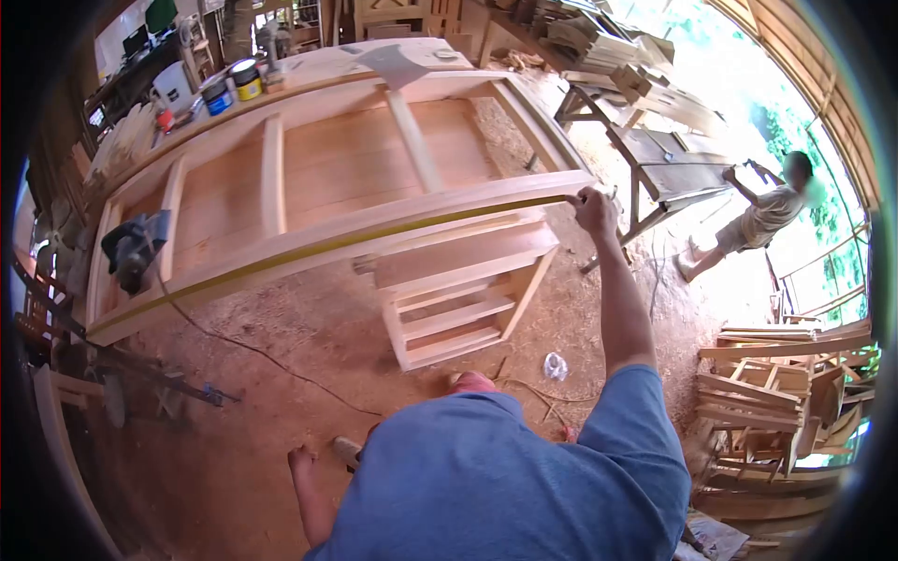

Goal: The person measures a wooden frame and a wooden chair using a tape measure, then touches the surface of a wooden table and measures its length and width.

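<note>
At the right end of a large wooden frame [421,201], my right hand [595,210] is closed on a tape measure. Its yellow blade [374,229] runs along the frame's near side, down to the lower left. The tape's case is mostly hidden by my fingers. My left hand [301,458] hangs low at my side, away from the frame, with its fingers curled and nothing showing in them. Under the near rail stands a smaller wooden frame with slats [458,309]. A dark power tool [136,248] rests on the left end of the large frame.
A power cord [271,360] crosses the dusty floor. Paint cans [246,79] stand on the bench behind. Another person [762,210] is at a dark table [669,168] on the right. Stacked wooden pieces [758,402] lie at the lower right.
</note>
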Demonstrator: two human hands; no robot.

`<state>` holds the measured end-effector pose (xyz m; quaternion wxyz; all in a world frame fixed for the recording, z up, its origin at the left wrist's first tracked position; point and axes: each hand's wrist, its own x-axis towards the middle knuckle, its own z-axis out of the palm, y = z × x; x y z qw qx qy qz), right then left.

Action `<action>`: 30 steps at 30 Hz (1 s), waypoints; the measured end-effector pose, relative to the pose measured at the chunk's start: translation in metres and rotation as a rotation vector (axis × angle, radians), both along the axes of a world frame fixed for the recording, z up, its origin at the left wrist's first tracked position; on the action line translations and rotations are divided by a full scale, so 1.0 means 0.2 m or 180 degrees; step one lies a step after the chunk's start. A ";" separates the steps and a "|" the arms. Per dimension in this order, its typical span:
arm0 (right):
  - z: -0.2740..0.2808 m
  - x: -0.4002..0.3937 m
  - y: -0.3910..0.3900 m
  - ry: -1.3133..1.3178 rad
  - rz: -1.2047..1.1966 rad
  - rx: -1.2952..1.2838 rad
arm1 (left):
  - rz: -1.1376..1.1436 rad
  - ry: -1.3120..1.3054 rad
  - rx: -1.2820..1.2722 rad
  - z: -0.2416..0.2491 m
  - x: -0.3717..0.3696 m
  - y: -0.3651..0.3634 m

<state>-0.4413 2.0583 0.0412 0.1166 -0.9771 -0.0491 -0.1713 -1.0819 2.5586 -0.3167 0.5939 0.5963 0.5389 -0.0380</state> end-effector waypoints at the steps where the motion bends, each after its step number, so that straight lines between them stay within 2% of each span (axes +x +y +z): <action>1: 0.00 0.11 -0.14 -0.0055 -0.0116 -0.0036 | 0.0010 0.0192 0.0036 -0.02 0.08 -0.11; 4: -0.01 0.38 -0.46 -0.0085 -0.0383 -0.0331 | 0.0016 0.0627 0.0066 0.02 0.31 -0.47; 6: -0.01 0.53 -0.59 0.0100 -0.0564 -0.0085 | 0.0005 0.0624 -0.0016 0.13 0.45 -0.68; 8: -0.04 0.64 -0.67 -0.0013 -0.0583 -0.0200 | -0.0080 0.0567 -0.0118 0.17 0.48 -0.79; 12: -0.11 0.81 -0.78 0.0054 -0.0624 -0.0247 | -0.0560 0.0991 -0.0114 0.00 0.35 -0.80; 18: -0.19 0.89 -0.78 0.0198 -0.0540 -0.0178 | 0.0692 0.0734 -0.0272 0.12 0.27 -0.94; 21: -0.24 0.91 -0.79 0.0249 -0.0516 -0.0171 | 0.0792 0.0447 -0.0525 -0.06 0.19 -0.95; 24: -0.27 0.90 -0.79 0.0318 -0.0511 -0.0195 | 0.0240 0.0741 0.0022 0.12 0.32 -1.08; 27: -0.29 0.89 -0.79 0.0380 -0.0545 -0.0117 | 0.0411 0.0672 -0.0418 0.08 0.36 -1.10; 30: -0.35 0.93 -0.82 0.0152 -0.0436 0.0011 | 0.0088 0.0911 -0.0075 0.15 0.41 -1.16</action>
